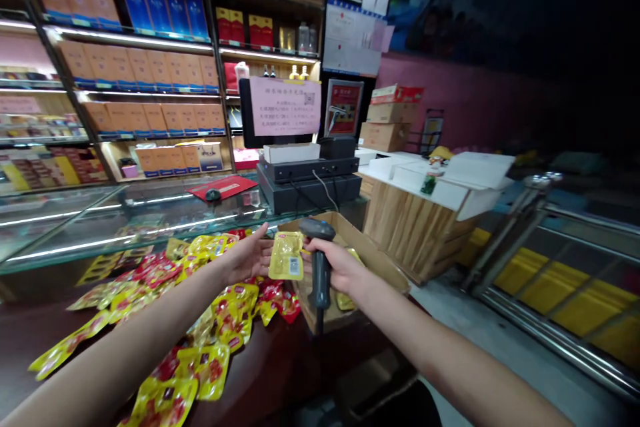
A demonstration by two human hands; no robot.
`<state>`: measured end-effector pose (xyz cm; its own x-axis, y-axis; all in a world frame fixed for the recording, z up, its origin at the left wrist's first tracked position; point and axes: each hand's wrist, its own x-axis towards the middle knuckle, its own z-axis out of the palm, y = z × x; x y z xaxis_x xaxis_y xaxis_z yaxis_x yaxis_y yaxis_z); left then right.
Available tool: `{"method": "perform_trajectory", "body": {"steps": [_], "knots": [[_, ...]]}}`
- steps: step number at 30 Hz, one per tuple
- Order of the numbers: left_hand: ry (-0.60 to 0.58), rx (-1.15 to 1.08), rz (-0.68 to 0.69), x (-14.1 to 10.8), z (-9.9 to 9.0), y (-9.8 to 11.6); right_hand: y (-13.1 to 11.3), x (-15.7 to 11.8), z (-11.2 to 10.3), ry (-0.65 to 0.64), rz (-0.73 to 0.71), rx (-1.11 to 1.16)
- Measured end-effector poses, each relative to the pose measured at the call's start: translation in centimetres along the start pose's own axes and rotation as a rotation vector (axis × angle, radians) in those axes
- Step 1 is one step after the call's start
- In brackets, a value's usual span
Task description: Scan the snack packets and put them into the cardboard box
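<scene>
My left hand reaches in from the lower left, its fingertips gripping a yellow sealed snack packet by one edge. The packet's back, with a small white label, faces up. My right hand is closed around the handle of a black handheld barcode scanner, whose head sits just right of the packet. Many yellow and red snack packets lie loose in a heap on a dark wooden counter beneath my left forearm. An open cardboard box stands behind my right hand, with a yellow packet partly hidden inside.
A glass display counter runs along the left, with a red mat and computer mouse on top. A black till terminal stands behind the box. Boxed goods fill lit shelves. White cartons sit on a wooden stand; a metal railing runs right.
</scene>
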<state>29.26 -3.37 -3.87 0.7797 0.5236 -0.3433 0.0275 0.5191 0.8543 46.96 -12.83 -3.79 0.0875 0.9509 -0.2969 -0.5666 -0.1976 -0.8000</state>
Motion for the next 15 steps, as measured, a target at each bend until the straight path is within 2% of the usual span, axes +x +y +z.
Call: {"method": "perform_trajectory", "body": {"steps": [5,7,9,12,15], "knots": [[-0.123,0.029,-0.063,5.7,4.0,2.2,-4.3,0.0,-4.7,0.042,-0.133,0.011],[-0.116,0.070,-0.056,8.0,5.5,2.6,-5.6,-0.3,-6.3,0.121,-0.205,-0.007],[-0.060,0.113,-0.040,10.0,6.6,2.8,-6.3,-0.7,-7.6,0.223,-0.262,-0.027],[-0.007,0.132,-0.041,11.7,7.2,2.7,-6.7,-1.1,-8.8,0.296,-0.284,-0.025],[-0.018,0.107,-0.052,11.7,6.5,2.5,-6.3,-1.0,-8.8,0.259,-0.259,0.000]]}}
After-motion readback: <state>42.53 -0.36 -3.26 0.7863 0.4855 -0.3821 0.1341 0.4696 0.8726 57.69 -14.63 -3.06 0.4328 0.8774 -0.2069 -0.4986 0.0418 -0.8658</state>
